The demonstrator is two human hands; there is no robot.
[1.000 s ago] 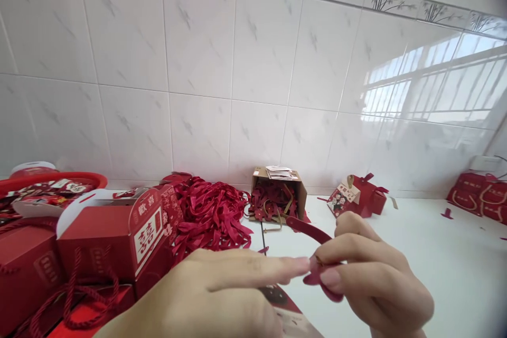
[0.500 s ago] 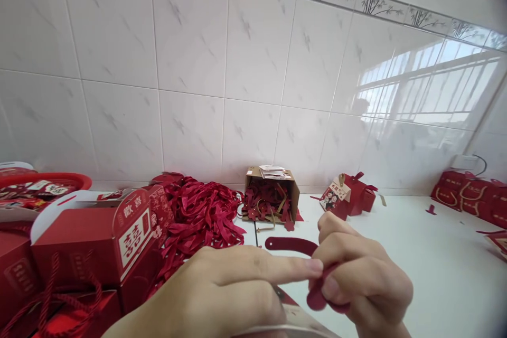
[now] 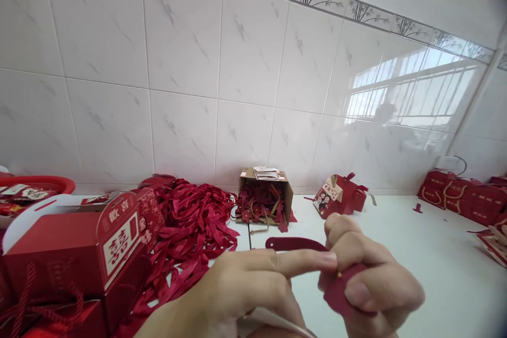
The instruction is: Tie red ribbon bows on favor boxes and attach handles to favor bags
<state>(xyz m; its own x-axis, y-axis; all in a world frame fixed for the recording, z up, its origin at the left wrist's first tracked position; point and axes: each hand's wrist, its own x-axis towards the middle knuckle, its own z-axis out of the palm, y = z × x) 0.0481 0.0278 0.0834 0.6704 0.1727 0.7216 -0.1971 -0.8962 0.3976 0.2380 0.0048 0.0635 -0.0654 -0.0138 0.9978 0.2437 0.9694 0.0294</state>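
My right hand (image 3: 376,280) is closed on a dark red strap (image 3: 295,244), pinching it between thumb and curled fingers. Its long end, with a small hole near the tip, sticks out to the left. A broad, rounded dark red part (image 3: 344,290) shows below the fingers, with a tiny gold-coloured spot at its upper edge. My left hand (image 3: 241,288) stretches its index finger to the right, the tip touching the strap beside my right fingers. The other left fingers are curled round a pale card (image 3: 269,319), mostly hidden at the bottom edge.
Red gift boxes (image 3: 59,245) with rope handles are stacked at left, beside a heap of red ribbons (image 3: 198,216). A cardboard box (image 3: 288,190) of red straps lies against the tiled wall. Small red boxes (image 3: 348,193) stand right of it; more red bags (image 3: 467,195) line the far right.
Both hands have shifted slightly right in view. The rounded red part has turned and now shows more broadly under my right fingers. The card in my left hand shows less of its printed face.
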